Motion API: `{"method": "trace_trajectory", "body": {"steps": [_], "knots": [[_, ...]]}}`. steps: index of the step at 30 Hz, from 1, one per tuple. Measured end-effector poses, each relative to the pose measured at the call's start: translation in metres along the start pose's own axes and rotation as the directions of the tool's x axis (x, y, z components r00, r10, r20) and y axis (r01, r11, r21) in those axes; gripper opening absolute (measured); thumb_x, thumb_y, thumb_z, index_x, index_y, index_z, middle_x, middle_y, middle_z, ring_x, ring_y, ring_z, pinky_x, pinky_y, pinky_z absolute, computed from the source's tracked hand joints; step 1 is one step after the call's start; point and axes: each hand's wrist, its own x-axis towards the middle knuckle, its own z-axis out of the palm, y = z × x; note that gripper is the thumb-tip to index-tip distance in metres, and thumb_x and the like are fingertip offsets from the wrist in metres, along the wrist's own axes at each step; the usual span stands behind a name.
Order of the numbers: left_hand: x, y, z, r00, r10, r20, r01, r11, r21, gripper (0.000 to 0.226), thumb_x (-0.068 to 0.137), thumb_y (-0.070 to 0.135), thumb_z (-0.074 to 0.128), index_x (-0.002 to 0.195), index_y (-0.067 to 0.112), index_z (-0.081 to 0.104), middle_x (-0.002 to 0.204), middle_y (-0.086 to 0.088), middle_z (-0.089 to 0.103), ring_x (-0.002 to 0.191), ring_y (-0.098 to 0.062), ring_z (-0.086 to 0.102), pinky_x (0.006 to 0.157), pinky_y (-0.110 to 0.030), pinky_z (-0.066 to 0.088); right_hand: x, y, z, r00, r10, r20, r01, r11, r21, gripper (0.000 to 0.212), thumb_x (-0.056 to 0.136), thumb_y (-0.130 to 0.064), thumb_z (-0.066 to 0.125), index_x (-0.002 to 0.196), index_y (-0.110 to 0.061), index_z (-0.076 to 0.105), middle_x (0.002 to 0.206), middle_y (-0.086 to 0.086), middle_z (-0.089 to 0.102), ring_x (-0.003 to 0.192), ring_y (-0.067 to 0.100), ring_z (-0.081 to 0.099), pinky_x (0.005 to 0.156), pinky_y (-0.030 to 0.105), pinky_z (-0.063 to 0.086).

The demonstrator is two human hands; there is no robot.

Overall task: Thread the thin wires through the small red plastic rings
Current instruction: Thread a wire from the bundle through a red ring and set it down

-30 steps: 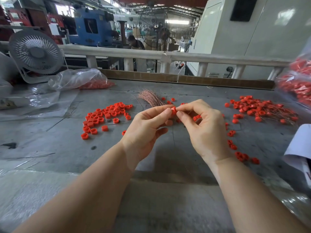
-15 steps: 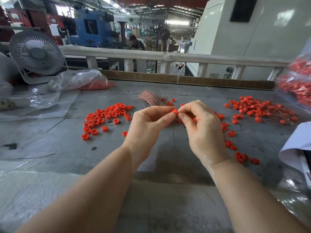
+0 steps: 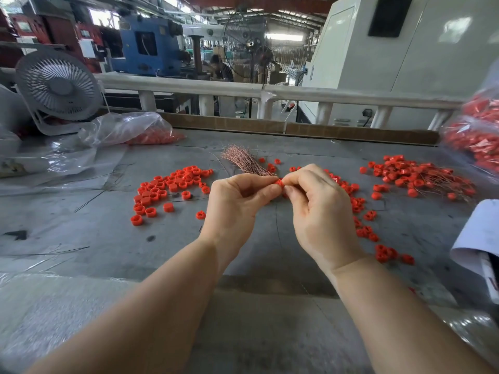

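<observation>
Grey workbench, no legible writing, left hand and right hand pinching one red ring

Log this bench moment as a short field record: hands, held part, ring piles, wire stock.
left hand: pinches the held red ring
right hand: pinches the same ring from the other side
wire in ring: cannot tell
plain ring pile: on table, left of hands
wired ring pile: far right
copper wire bundle: behind hands
table: grey

Matt red plastic rings, coppery wires (glossy), rough grey table.
</observation>
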Motion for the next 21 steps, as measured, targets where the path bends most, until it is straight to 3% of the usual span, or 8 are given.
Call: {"method": "trace_trajectory", "body": {"steps": [5, 12, 17, 21], "knots": [[-0.0014, 0.0016, 0.0009, 1.000, 0.014, 0.003, -0.014, 1.000, 0.027, 0.017, 0.075, -0.003, 0.068, 0.083, 0.011, 0.070, 0.061, 0.015, 0.068, 0.060, 0.006, 0.061, 0.063, -0.007, 0.046, -0.0005, -0.0012, 0.0010, 1.000, -0.014, 0.012, 0.014, 1.000, -0.026, 0.009, 0.080, 0.006, 0.057, 0.076, 0.002, 0.064, 0.075, 0.012, 0.060, 0.068, 0.028, 0.057, 0.063, 0.031, 0.041], [-0.0005, 0.0008, 0.0001, 1.000, -0.028, 0.009, 0.027, 0.999, 0.024, 0.015, 0.078, -0.002, 0.066, 0.088, 0.009, 0.070, 0.062, 0.014, 0.068, 0.060, 0.005, 0.060, 0.062, -0.008, 0.046, -0.0009, -0.0010, 0.0032, 1.000, -0.024, 0.002, 0.024, 0.998, -0.051, 0.008, 0.080, 0.006, 0.058, 0.077, 0.002, 0.064, 0.076, 0.012, 0.060, 0.067, 0.025, 0.057, 0.062, 0.026, 0.041], [0.0047, -0.0022, 0.0022, 0.962, -0.266, 0.059, 0.273, 0.933, -0.234, 0.013, 0.086, 0.007, 0.058, 0.090, 0.012, 0.070, 0.070, 0.003, 0.069, 0.060, -0.003, 0.055, 0.060, -0.016, 0.044, 0.0010, -0.0003, 0.0037, 0.984, 0.179, -0.024, -0.171, 0.965, 0.200, 0.011, 0.082, -0.001, 0.060, 0.084, -0.007, 0.069, 0.080, -0.001, 0.063, 0.075, 0.009, 0.058, 0.070, 0.015, 0.044], [0.0058, -0.0015, -0.0006, 0.927, -0.355, 0.120, 0.374, 0.850, -0.372, 0.019, 0.089, 0.011, 0.056, 0.088, 0.019, 0.073, 0.080, 0.002, 0.071, 0.058, -0.002, 0.054, 0.063, -0.018, 0.040, 0.0006, 0.0024, 0.0019, 0.970, 0.241, -0.012, -0.231, 0.942, 0.243, 0.014, 0.084, -0.002, 0.060, 0.086, -0.013, 0.069, 0.078, -0.004, 0.064, 0.071, 0.004, 0.056, 0.068, 0.009, 0.041]]}}
